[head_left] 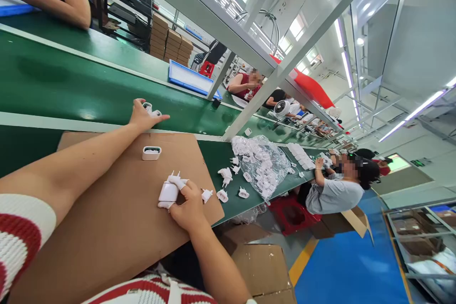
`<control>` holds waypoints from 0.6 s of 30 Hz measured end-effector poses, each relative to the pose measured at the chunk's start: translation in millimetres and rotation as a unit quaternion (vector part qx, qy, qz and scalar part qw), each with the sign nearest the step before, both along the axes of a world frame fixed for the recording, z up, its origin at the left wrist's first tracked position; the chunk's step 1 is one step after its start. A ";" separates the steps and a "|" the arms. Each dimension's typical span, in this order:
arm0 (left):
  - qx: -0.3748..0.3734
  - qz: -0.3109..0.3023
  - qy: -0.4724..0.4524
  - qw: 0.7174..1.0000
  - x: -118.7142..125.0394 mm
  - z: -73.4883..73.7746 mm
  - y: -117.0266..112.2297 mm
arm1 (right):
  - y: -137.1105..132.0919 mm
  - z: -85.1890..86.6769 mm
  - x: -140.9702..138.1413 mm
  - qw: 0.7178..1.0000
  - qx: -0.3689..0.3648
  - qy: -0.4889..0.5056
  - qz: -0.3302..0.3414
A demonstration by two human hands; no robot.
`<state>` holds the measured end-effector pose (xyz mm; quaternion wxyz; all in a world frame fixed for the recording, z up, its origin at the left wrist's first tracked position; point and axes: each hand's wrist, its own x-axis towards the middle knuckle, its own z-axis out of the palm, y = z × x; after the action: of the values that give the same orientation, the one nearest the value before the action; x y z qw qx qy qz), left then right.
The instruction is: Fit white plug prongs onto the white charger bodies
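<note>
My left hand [141,118] reaches over the green belt past the cardboard sheet's far edge. Its fingers are closed around a white charger housing [152,110], partly hidden by the hand, and the thumb points right. Above the cardboard sheet [107,209], my right hand [188,204] grips a white plug charger [168,192] with two pins pointing away from me. White covers wrap its thumb and a fingertip. Between the hands, an open-ended white housing [151,153] sits on the cardboard. Just right of my right hand lies a small white plug piece [206,195].
Several loose plug pieces [225,175] and a clear plastic bag [263,164] of white parts lie to the right. A metal post [249,109] rises beyond them. A person [338,185] sits farther right. A blue-rimmed tray [190,78] stands across the belt [71,88].
</note>
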<state>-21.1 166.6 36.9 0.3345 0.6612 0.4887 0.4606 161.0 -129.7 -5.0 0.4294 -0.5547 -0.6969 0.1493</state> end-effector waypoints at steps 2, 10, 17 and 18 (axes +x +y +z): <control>-0.006 0.032 0.042 0.999 4.3 1.9 -2.2 | 0.0 1.6 0.4 1.000 -0.001 -0.014 -0.002; -0.047 0.016 0.102 0.994 -16.4 32.5 -38.2 | -3.2 -0.4 5.0 0.999 -0.006 -0.049 -0.012; -0.066 -0.043 0.167 0.983 -72.8 27.7 -162.4 | -9.1 2.0 3.7 0.999 0.025 0.036 0.000; -0.070 -0.062 0.171 0.981 -78.2 19.8 -175.8 | -9.6 3.0 2.7 0.998 0.036 0.044 -0.001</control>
<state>-99.3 -9.1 56.7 0.3193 0.7340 0.5278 0.2841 163.7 -139.3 -2.1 0.4795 -0.5324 -0.6818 0.1474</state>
